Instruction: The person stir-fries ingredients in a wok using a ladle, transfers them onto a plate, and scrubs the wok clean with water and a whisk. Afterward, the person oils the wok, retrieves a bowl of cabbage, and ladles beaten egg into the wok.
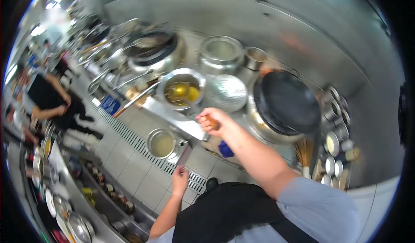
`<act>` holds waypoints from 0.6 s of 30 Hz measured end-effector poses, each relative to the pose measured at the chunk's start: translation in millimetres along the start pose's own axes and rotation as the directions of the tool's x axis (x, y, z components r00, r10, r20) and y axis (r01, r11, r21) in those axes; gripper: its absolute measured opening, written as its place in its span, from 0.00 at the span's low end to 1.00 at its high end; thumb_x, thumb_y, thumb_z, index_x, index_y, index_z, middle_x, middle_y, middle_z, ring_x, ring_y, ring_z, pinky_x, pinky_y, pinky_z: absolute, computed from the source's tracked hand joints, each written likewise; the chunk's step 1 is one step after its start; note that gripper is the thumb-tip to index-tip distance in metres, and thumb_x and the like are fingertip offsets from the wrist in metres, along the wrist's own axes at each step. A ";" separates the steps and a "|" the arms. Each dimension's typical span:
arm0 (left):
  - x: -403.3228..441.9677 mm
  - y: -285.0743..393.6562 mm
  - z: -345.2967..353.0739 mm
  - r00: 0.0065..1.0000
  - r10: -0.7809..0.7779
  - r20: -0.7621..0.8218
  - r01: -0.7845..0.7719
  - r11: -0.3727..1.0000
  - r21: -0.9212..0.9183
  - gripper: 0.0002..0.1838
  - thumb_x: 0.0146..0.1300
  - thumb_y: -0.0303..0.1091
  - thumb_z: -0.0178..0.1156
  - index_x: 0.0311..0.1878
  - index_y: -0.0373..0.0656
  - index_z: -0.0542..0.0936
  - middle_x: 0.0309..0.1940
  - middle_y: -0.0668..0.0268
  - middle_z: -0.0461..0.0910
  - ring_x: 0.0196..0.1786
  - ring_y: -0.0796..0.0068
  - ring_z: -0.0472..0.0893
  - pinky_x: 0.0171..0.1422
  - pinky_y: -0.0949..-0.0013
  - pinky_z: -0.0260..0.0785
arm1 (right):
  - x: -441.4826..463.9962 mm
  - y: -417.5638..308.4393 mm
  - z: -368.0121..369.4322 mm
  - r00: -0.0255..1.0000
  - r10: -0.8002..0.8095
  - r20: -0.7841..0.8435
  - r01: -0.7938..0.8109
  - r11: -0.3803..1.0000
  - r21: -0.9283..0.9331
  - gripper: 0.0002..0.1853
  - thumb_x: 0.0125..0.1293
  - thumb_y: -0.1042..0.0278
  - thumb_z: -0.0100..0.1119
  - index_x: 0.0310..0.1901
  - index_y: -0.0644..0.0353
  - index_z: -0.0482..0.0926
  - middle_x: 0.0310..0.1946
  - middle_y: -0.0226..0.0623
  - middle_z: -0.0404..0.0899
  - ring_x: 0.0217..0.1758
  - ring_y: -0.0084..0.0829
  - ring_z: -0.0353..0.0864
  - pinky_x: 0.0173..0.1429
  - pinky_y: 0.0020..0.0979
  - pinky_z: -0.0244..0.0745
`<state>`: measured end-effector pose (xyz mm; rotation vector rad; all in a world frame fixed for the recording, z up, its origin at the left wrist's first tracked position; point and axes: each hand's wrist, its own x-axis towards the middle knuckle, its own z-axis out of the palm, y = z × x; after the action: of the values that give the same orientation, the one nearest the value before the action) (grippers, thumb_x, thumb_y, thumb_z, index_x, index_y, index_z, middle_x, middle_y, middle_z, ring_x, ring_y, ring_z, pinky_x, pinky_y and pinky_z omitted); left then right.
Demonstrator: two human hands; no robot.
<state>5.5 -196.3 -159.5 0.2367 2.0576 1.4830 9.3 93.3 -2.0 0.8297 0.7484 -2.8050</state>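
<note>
My right hand [210, 121] is closed around the wooden handle of a ladle [193, 107]. The ladle's metal shaft slopes into a steel pot [161, 90] of yellow, oil-like liquid [190, 93], and its far end is hard to make out there. A second wooden-handled tool [137, 98] leans over the pot's left side. Low at the front, my left hand [180, 179] has its fingers curled, and whether anything is inside them is hidden. Just beyond it stands a round metal container of cloudy liquid [161, 144].
Right of the pot lie a perforated steel strainer [226, 93] and a large black wok [292, 100]. A lidded-looking steel pot [221, 54] stands behind. A bamboo brush [304, 152] and several seasoning containers [332, 143] are at right. Another person [49, 93] stands left across the aisle.
</note>
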 end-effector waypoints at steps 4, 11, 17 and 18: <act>-9.0 20.4 21.2 0.960 0.243 0.137 -0.267 0.943 0.199 0.18 0.58 0.30 0.58 0.52 0.33 0.74 0.39 0.56 0.80 0.36 0.68 0.80 0.42 0.68 0.73 | -22.3 9.9 8.0 0.997 -0.068 0.029 0.067 0.996 0.055 0.06 0.56 0.70 0.51 0.32 0.64 0.69 0.16 0.26 0.66 0.13 0.17 0.64 0.15 0.20 0.56; -50.3 154.8 203.8 0.149 0.627 0.765 -0.985 0.161 0.060 0.27 0.61 0.36 0.51 0.62 0.36 0.66 0.64 0.49 0.64 0.69 0.54 0.62 0.70 0.55 0.54 | -80.0 10.1 27.4 0.992 -0.124 0.005 0.123 0.988 0.096 0.06 0.55 0.71 0.50 0.32 0.63 0.68 0.18 0.28 0.67 0.14 0.18 0.64 0.16 0.22 0.56; -91.4 214.1 303.5 -0.044 0.698 0.715 -0.970 -0.203 0.138 0.32 0.61 0.35 0.49 0.68 0.35 0.57 0.70 0.52 0.55 0.73 0.56 0.53 0.74 0.55 0.47 | -149.6 2.2 18.2 0.987 -0.152 0.043 0.142 0.974 0.179 0.05 0.54 0.71 0.51 0.28 0.60 0.67 0.17 0.28 0.67 0.14 0.19 0.64 0.16 0.23 0.58; -88.4 206.6 318.3 0.040 0.676 0.736 -0.960 -0.178 0.215 0.34 0.61 0.37 0.50 0.69 0.34 0.56 0.70 0.53 0.54 0.74 0.57 0.51 0.74 0.55 0.46 | -163.0 2.4 14.3 0.981 -0.186 0.061 0.171 0.966 0.196 0.05 0.55 0.71 0.51 0.29 0.61 0.67 0.18 0.28 0.67 0.15 0.19 0.64 0.16 0.23 0.58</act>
<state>213.8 95.2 -6.3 2.6021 1.8908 0.7516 140.3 80.6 95.2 0.7055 0.5764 -3.0888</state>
